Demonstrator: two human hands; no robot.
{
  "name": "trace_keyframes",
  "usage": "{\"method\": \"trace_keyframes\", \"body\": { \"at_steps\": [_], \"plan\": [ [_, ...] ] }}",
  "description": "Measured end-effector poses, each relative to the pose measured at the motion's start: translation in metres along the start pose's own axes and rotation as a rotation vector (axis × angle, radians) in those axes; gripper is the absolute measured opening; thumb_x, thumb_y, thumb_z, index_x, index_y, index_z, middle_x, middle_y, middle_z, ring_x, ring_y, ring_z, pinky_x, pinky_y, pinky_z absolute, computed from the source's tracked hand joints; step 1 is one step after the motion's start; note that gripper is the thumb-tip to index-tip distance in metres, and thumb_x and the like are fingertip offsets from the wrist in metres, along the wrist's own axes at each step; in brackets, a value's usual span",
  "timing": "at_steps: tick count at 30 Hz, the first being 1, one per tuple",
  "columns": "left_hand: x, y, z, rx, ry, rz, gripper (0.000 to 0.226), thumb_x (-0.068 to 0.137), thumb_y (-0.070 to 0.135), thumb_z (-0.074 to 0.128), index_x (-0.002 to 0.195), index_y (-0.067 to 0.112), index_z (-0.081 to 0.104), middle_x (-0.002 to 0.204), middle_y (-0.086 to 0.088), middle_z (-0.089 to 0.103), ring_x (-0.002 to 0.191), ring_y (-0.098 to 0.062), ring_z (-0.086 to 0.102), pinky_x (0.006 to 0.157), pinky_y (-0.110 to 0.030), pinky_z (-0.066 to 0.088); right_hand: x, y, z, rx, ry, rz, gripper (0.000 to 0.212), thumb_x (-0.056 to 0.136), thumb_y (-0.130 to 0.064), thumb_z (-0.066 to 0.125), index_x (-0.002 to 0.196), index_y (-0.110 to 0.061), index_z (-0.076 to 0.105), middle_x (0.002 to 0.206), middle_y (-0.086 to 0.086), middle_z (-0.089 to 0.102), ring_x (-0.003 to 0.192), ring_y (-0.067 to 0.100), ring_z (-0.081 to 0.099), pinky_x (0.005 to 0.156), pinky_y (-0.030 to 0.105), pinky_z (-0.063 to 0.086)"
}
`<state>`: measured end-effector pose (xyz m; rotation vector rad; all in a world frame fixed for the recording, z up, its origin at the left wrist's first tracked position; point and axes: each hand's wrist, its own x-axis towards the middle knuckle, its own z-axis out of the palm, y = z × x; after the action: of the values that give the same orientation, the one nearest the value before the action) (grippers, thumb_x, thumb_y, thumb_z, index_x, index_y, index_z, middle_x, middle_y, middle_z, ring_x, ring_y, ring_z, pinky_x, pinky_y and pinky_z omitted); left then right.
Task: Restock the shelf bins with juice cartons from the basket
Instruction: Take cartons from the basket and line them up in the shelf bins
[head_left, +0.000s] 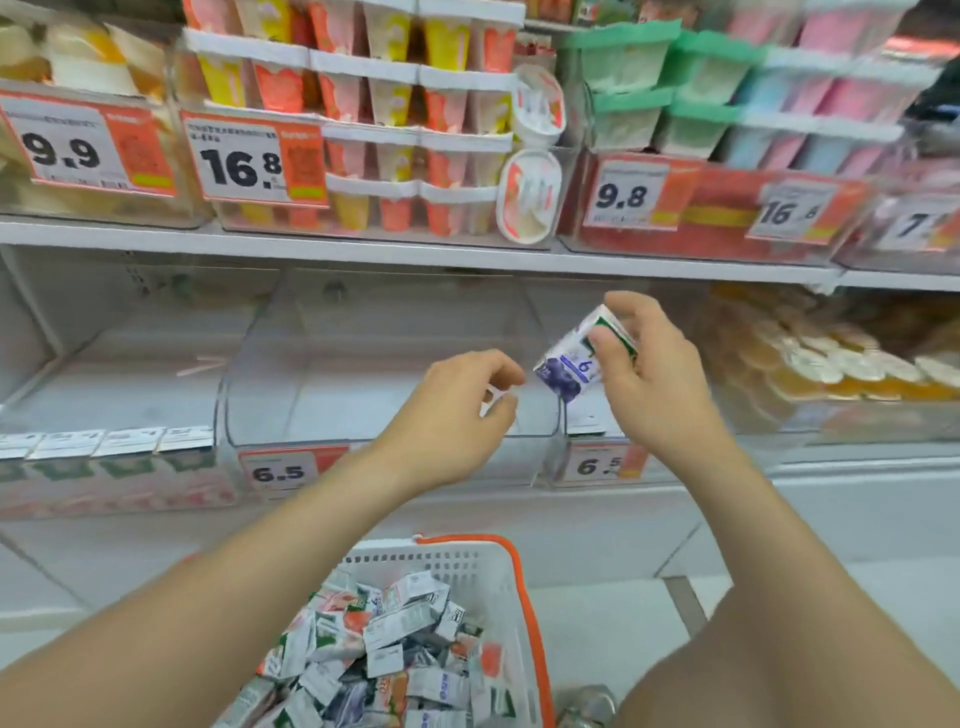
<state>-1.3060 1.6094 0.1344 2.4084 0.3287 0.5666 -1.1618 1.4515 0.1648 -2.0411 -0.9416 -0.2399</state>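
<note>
My right hand (644, 374) grips a small blueberry juice carton (571, 366), tilted, in front of the clear shelf bins. My left hand (457, 410) hovers just left of it with fingers loosely curled; something small and white shows at its fingertips, and I cannot tell whether it is held. The middle clear bin (363, 436) stands empty behind my left hand. The bin to its right (587, 421) holds a carton at its front. Below, a white basket with an orange handle (519, 582) is full of several small juice cartons (395, 639).
A row of cartons (104, 444) fills the bin at the left. Jelly cups (831, 364) lie in the bin at the right. The shelf above carries yogurt multipacks (405, 104) and price tags. Price labels reading 6.5 (280, 470) hang under the bins.
</note>
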Motion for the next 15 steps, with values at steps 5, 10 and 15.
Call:
{"method": "trace_keyframes", "body": {
  "at_steps": [5,10,15],
  "plan": [
    [0.009,0.004,0.049,0.122,-0.096,-0.002,0.031,0.103,0.021,0.058,0.134,0.021,0.059,0.132,0.004,0.063,0.12,-0.017,0.058,0.099,-0.029,0.045,0.015,0.063,-0.032,-0.326,-0.229,0.061,0.037,0.107,-0.014,0.057,0.143,-0.018,0.053,0.133,0.011,0.053,0.116,0.033,0.054,0.086,0.029,0.033],
    [0.005,0.0,0.071,0.103,-0.108,-0.049,0.028,0.1,0.016,0.056,0.127,0.023,0.053,0.125,0.006,0.061,0.111,-0.015,0.059,0.094,-0.034,0.05,0.02,0.097,-0.021,-0.429,-0.601,0.08,0.037,0.104,-0.019,0.063,0.14,-0.019,0.064,0.138,0.006,0.065,0.129,0.03,0.057,0.099,0.033,0.043],
    [0.004,-0.002,0.072,0.084,-0.087,-0.031,0.027,0.099,0.014,0.057,0.125,0.023,0.056,0.12,0.006,0.063,0.102,-0.013,0.063,0.089,-0.032,0.052,0.022,0.093,-0.015,-0.283,-0.74,0.231,0.044,0.103,-0.007,0.048,0.142,-0.016,0.065,0.12,-0.004,0.07,0.132,0.018,0.056,0.101,0.025,0.039]
  ]
}}
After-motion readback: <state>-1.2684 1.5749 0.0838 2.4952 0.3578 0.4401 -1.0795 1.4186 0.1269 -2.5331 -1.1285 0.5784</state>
